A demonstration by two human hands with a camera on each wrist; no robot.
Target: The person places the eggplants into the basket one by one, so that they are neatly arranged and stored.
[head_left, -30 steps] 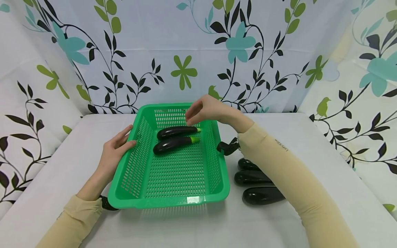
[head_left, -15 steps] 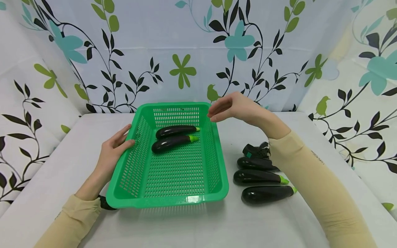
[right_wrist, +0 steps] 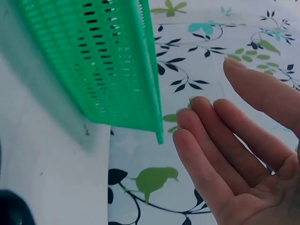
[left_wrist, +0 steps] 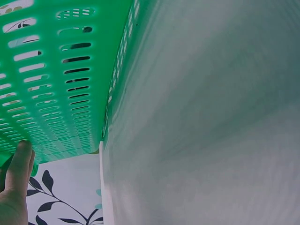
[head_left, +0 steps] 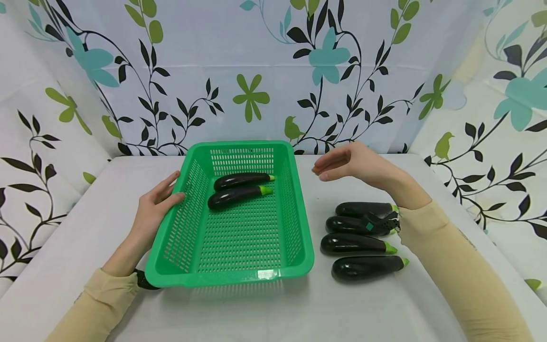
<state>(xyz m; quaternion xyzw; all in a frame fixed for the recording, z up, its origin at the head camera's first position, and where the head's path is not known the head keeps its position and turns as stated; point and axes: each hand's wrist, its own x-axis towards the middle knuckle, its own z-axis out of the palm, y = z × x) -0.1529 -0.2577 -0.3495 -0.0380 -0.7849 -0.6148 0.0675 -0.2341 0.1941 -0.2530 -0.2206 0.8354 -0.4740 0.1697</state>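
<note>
My left hand (head_left: 149,213) holds the left rim of a green plastic basket (head_left: 305,228), thumb over the rim and fingers along the outer wall. In the left wrist view its fingers (left_wrist: 19,164) lie against the slotted side. Two dark purple eggplants, an upper one (head_left: 239,180) and a lower one (head_left: 234,197), lie side by side inside, green stems to the right. To the right of the basket, my right hand (head_left: 363,166) is raised over the table, holding nothing. The right wrist view shows its palm (right_wrist: 262,201) and gently bent fingers, apart from the basket.
Several more eggplants (head_left: 365,268) lie in a row on the white table (head_left: 342,313), right of the basket. The right wrist's black strap (head_left: 382,222) overlaps two of them in the head view. A leaf-patterned cloth (head_left: 265,47) stands behind and at both sides.
My right hand has moved from above the eggplants in the basket out to the right, past the rim and lower. More of the row on the table now shows. My left hand stays at the basket.
</note>
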